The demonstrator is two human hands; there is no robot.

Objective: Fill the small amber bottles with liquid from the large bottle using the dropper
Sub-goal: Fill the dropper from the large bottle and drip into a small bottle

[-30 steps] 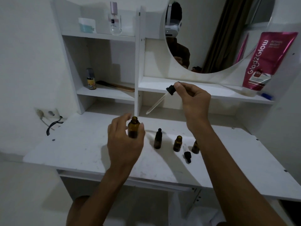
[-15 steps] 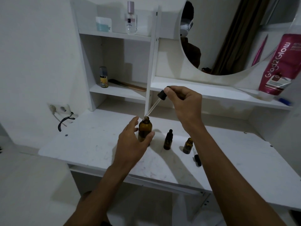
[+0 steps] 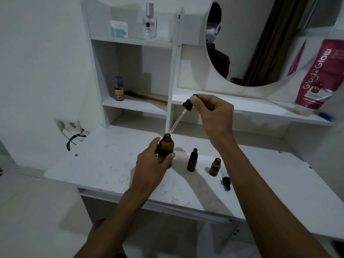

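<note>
1. Since a second ago, we have swung the dropper (image 3: 179,118) in from off to the side. Its glass tip now hangs right at the open mouth of the large amber bottle (image 3: 167,146); whether it has entered the neck we cannot tell.
2. Our right hand (image 3: 214,113) pinches the dropper's black bulb, with thumb and fingers (image 3: 195,101) closed tight on it.
3. Our left hand (image 3: 151,162) grips the large amber bottle, its fingers (image 3: 156,144) curled round the body. The bottle is upright, low at the middle of the table (image 3: 108,164).
4. We cannot read any liquid level through the dark glass.
5. Just to the right stand a capped small bottle (image 3: 192,162) and an open small bottle (image 3: 215,167), with a loose dropper (image 3: 226,181) lying beside the open one.
6. On the shelves behind we see a perfume bottle (image 3: 149,23) and a pink tube (image 3: 318,77).
</note>
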